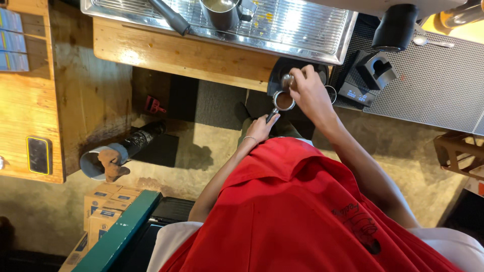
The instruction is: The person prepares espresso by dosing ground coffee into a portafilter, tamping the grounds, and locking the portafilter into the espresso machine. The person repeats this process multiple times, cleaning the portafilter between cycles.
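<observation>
At the counter (191, 55) edge, portafilter (282, 100) is held by its handle in left hand (261, 128), basket directly under right hand (307, 93), fingers closed around tamper (288, 80).

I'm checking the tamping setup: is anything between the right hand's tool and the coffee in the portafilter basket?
Nothing visible. The right hand holds a small metal tool just above the portafilter, whose ground coffee lies open at the top. The left hand has its grip on the handle below, clear of the basket.
</observation>
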